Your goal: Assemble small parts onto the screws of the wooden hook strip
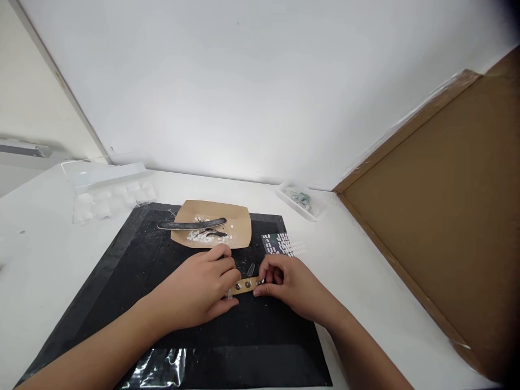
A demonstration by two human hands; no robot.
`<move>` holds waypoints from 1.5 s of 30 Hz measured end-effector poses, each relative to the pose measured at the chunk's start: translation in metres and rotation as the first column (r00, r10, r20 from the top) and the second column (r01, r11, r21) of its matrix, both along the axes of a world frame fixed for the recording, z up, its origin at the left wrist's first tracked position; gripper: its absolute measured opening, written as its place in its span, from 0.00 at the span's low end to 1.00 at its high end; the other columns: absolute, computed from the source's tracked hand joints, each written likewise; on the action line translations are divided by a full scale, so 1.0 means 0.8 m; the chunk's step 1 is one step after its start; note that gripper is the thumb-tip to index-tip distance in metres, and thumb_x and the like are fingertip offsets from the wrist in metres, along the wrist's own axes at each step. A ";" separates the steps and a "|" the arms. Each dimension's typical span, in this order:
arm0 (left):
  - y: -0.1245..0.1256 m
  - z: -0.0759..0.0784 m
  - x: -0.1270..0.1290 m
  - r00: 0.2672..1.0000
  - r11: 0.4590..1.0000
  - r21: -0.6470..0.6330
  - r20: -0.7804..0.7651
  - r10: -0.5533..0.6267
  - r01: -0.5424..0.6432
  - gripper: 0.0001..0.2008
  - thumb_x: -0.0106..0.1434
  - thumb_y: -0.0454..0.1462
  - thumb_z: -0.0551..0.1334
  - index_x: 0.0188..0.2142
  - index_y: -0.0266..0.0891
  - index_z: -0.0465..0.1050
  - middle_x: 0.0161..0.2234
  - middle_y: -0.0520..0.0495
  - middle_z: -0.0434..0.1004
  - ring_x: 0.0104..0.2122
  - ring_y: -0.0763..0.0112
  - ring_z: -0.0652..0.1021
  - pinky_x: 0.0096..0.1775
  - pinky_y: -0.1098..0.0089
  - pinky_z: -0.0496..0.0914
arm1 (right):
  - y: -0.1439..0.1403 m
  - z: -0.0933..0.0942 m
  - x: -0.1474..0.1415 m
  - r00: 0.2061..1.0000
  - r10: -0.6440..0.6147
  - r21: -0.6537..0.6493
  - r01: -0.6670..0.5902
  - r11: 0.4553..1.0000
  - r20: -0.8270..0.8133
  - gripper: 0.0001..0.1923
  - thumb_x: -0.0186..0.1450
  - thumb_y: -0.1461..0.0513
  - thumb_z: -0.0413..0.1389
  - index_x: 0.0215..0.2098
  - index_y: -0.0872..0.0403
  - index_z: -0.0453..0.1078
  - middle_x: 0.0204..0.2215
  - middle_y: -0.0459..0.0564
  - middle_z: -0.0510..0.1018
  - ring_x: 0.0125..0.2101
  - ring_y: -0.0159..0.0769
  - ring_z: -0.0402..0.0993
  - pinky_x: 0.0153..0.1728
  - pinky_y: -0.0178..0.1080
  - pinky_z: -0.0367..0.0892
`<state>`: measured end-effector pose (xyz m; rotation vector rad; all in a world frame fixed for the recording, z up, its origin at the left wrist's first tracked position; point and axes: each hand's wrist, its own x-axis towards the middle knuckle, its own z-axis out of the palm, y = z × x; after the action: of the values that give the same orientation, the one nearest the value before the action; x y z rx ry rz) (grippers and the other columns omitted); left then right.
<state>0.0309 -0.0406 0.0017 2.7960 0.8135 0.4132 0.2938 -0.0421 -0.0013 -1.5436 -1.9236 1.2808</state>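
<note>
A narrow tan strip (244, 285) with several round metal studs lies on the black mat (195, 330) between my hands. My left hand (205, 284) is closed over its left end, thumb below and fingers above. A small clear piece (229, 294) shows at those fingertips. At the strip's right end, my right hand (284, 281) has thumb and forefinger pinched by the last stud; a tiny shiny bit shows there, too small to name. Just above the strip lies a clear nail tip (251, 269), apart from both hands.
Beyond my left hand stands a brown paper tray (239, 216) holding white bits and a dark nail file (190, 224). A sheet of small white tabs (282, 245) lies right of it. A clear plastic box (109, 192) and a white dish (303, 200) stand farther back. Cardboard (439, 216) rises at right.
</note>
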 end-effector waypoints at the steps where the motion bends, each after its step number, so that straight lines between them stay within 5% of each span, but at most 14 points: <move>1: 0.000 0.000 0.000 1.000 1.000 -0.002 0.001 0.000 0.000 0.09 0.69 0.41 0.69 0.43 0.38 0.76 0.39 0.43 0.77 0.48 0.52 0.73 0.47 0.57 0.73 | 0.000 0.001 0.002 1.000 0.020 0.005 -0.020 1.000 0.000 0.12 0.57 0.60 0.75 0.33 0.50 0.77 0.27 0.41 0.73 0.29 0.33 0.67 0.29 0.35 0.60; 9: -0.002 -0.001 0.002 1.000 0.999 -0.034 -0.011 0.024 -0.024 0.06 0.69 0.37 0.67 0.44 0.39 0.76 0.37 0.44 0.77 0.48 0.53 0.72 0.47 0.58 0.73 | 0.001 0.004 0.010 0.997 0.063 0.075 -0.065 0.995 0.036 0.01 0.66 0.61 0.67 0.36 0.49 0.81 0.32 0.44 0.77 0.29 0.33 0.70 0.31 0.37 0.65; 24: -0.002 -0.001 0.001 0.999 0.998 -0.048 -0.033 0.031 -0.033 0.06 0.70 0.37 0.67 0.44 0.38 0.76 0.37 0.43 0.77 0.48 0.52 0.73 0.46 0.57 0.74 | 0.002 0.007 0.010 0.991 0.122 0.160 -0.130 0.978 0.056 0.06 0.66 0.66 0.65 0.33 0.48 0.80 0.36 0.45 0.80 0.38 0.38 0.76 0.42 0.41 0.70; 37: -0.001 0.001 0.002 0.999 0.998 -0.058 -0.038 0.030 -0.032 0.06 0.70 0.37 0.66 0.45 0.38 0.76 0.38 0.43 0.77 0.48 0.53 0.73 0.46 0.57 0.75 | 0.003 0.011 0.007 0.988 0.138 0.164 -0.147 0.975 0.063 0.06 0.67 0.66 0.66 0.34 0.47 0.82 0.36 0.46 0.80 0.38 0.38 0.77 0.42 0.41 0.71; 41: -0.001 0.003 0.000 0.999 0.998 -0.050 -0.039 0.029 -0.031 0.08 0.71 0.39 0.66 0.46 0.37 0.76 0.38 0.43 0.77 0.48 0.52 0.73 0.47 0.56 0.75 | 0.003 0.019 0.020 0.984 0.175 0.149 -0.177 0.973 0.028 0.08 0.64 0.63 0.70 0.41 0.46 0.82 0.38 0.45 0.82 0.40 0.39 0.78 0.44 0.41 0.72; 45: 0.003 0.011 -0.006 0.999 1.000 0.001 0.051 -0.009 0.009 0.16 0.70 0.48 0.68 0.45 0.37 0.76 0.44 0.41 0.77 0.48 0.53 0.74 0.48 0.55 0.74 | 0.010 0.026 0.045 0.999 0.033 0.209 -0.033 0.977 0.006 0.07 0.66 0.56 0.69 0.42 0.46 0.82 0.40 0.46 0.85 0.42 0.41 0.81 0.44 0.41 0.72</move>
<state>0.0261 -0.0382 0.0107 2.7765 0.7900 0.4810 0.3301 -0.0338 0.0191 -1.4144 -2.0210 1.0499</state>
